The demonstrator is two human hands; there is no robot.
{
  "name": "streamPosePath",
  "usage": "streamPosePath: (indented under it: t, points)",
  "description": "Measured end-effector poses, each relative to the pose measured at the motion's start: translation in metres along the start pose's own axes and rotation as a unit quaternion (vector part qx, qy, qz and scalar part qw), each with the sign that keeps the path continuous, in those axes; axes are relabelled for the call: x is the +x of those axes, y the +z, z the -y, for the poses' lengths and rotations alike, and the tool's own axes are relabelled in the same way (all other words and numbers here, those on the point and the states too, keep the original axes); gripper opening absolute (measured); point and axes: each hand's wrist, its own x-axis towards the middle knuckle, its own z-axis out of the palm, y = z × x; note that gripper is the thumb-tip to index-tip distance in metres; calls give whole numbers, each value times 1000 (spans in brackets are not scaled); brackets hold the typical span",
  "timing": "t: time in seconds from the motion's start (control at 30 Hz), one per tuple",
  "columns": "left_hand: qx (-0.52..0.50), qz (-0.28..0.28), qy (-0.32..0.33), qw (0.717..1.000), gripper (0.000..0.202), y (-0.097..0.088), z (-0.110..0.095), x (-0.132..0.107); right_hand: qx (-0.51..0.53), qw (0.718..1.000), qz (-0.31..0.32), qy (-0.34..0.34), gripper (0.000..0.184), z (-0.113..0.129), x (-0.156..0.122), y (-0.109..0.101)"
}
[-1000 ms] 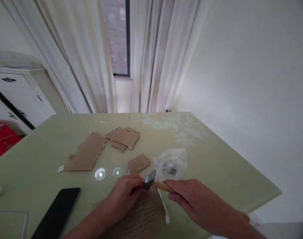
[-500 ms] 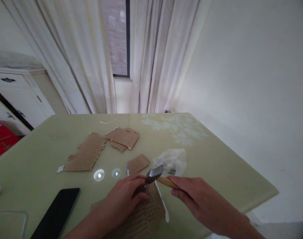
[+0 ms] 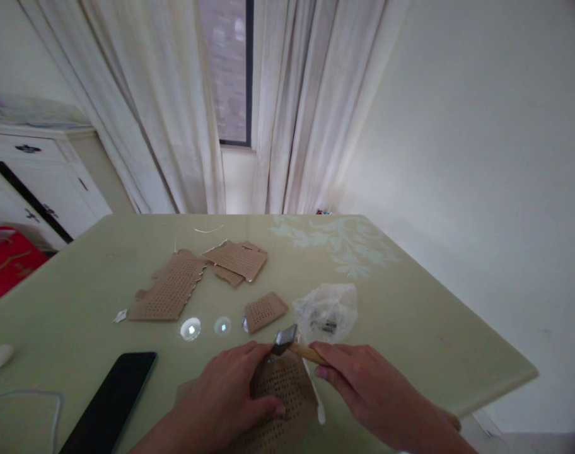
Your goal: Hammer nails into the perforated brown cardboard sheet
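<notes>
My right hand had its fingers wrapped round the wooden handle of a small grey-headed hammer, whose head was at the far edge of the perforated brown cardboard sheet. My left hand lay open, pressing that sheet onto the pale green worktop.

Bare left hand and right hand, seemingly sleeveless forearms
</notes>
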Motion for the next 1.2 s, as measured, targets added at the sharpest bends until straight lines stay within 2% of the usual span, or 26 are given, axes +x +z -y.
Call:
streamPosePath:
  t: [0.13,0.2,0.3,0.33,0.4,0.47,0.53,0.6,0.67,0.73,0.83,1.0,1.2]
  points:
    - [0,1,3,1000,58,6,3,-1,62,998,2,14,24,-1,-4,2]
    - [-2,6,6,1000,62,8,4,-4,121,992,-21,38,25,-6,-8,8]
    - [5,2,7,1000,64,4,13,-3,253,958,-87,108,34,-23,-15,33]
    - [8,-8,7,1000,60,-1,19,0,321,931,-104,137,40,-30,-17,45]
    - [21,-35,-1,999,45,-14,35,13,486,842,-119,202,58,-45,-21,73]
    - [62,-49,-12,997,34,-29,56,34,581,764,-137,244,69,-59,-26,100]
    - [78,-53,-31,995,26,-39,77,59,628,716,-146,269,73,-70,-30,120]
    - [74,-43,-38,996,27,-41,92,81,650,689,-153,282,72,-76,-33,132]
    - [66,-33,-38,997,45,-36,102,97,664,675,-159,281,72,-79,-35,138]
    - [62,-29,-32,997,50,-29,106,107,671,669,-162,275,72,-80,-37,141]
    - [61,-29,-24,997,35,-24,108,110,672,670,-160,272,71,-79,-38,143]
    - [60,-45,-33,997,20,-32,113,100,670,673,-159,270,72,-78,-38,148]
    - [59,-64,-61,994,26,-39,119,90,655,683,-148,288,76,-69,-35,141]
